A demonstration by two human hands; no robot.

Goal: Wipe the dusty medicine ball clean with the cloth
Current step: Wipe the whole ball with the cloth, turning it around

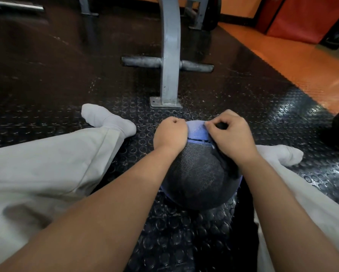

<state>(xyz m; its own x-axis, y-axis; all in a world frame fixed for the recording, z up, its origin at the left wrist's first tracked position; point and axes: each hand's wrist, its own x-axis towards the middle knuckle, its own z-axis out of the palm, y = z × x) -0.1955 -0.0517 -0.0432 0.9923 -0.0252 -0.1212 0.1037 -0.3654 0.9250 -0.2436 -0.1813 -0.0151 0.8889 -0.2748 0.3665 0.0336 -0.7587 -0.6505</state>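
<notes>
On the left, a pale trouser leg and white sock (pixel 105 120) lie on the studded rubber floor (pixel 184 232). Next comes the left hand (pixel 170 134), set on the upper left of the medicine ball (pixel 196 173) with its fingers curled over the far side. Whether they grip anything cannot be told from here; it looks to be steadying the ball.

The ball rests on the floor between the person's spread legs, just short of the bolted foot of a grey machine post (pixel 169 55). Its near face is dark and textured, with a blue band across the top.

The right hand (pixel 231 136) sits on the upper right of the ball, fingertips pinching a bunch of dark cloth (pixel 228 165) whose loose end trails down the ball's right side.

The wiping seems to be under way at the top band, with most of the near face yet to be covered. The next stroke likely calls for pressing the cloth flat and dragging it across while the left hand stops the ball rolling.
</notes>
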